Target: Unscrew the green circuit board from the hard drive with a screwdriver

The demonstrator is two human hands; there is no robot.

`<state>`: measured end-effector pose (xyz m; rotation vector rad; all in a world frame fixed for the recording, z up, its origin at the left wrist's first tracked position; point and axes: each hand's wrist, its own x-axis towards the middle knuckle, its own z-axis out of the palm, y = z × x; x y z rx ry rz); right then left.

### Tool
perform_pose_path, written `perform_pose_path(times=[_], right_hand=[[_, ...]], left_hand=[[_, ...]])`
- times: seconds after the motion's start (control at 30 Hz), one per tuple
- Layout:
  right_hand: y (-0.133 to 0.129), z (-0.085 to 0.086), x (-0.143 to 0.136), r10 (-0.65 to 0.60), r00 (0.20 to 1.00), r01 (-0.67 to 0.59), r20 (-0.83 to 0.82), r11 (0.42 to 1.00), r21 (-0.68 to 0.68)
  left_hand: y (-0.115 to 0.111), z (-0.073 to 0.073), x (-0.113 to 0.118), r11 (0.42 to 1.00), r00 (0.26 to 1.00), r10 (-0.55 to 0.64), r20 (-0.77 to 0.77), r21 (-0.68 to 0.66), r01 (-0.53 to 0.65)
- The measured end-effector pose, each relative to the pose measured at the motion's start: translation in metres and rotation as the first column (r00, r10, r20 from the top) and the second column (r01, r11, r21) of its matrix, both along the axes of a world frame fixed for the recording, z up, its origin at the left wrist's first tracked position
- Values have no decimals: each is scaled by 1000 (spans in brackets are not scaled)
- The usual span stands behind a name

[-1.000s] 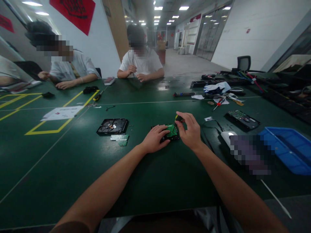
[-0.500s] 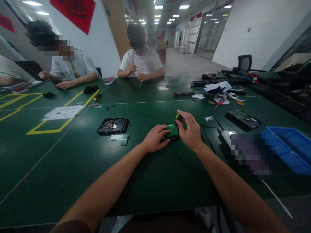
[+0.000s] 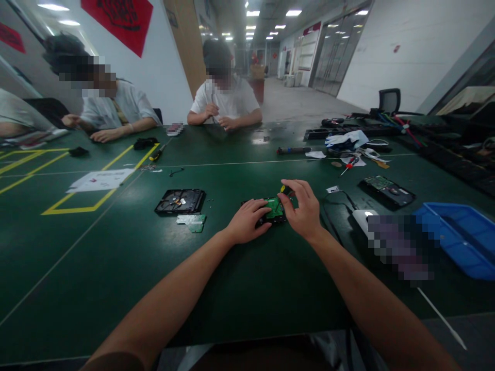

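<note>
A hard drive (image 3: pixel 275 220) with its green circuit board facing up lies on the table before me. My left hand (image 3: pixel 249 219) grips it from the left, fingers across the board and thumb along the near edge. My right hand (image 3: pixel 303 206) pinches a small yellow-and-black screwdriver (image 3: pixel 285 189) by its handle, the shaft pointing down at the board's right part. Where its tip sits I cannot make out. Further left lies another hard drive (image 3: pixel 180 201), with a loose circuit board (image 3: pixel 191 222) in front of it and several tiny screws (image 3: pixel 210 200) beside it.
On the right are a third hard drive (image 3: pixel 386 191), a blue tray (image 3: pixel 464 237) and a pale device with a cable (image 3: pixel 361 219). A red screwdriver (image 3: pixel 351 164) and white gloves (image 3: pixel 347 139) lie beyond. Two people (image 3: pixel 226 98) (image 3: pixel 116 108) sit across the green table (image 3: pixel 116 273).
The screwdriver's handle has turned a little in my right fingers, which have shifted slightly. My left hand and the hard drive stay in place.
</note>
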<state>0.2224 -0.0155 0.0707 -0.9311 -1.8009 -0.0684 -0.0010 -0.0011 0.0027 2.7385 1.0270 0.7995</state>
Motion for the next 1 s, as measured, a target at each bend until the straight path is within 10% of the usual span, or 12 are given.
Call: perform_pose_path(times=[1.0], right_hand=[[2,-9,1,23,999,-27,-49,997,-76]], left_hand=[[0,1,0,1000,1000,1,-11,-1,-1]])
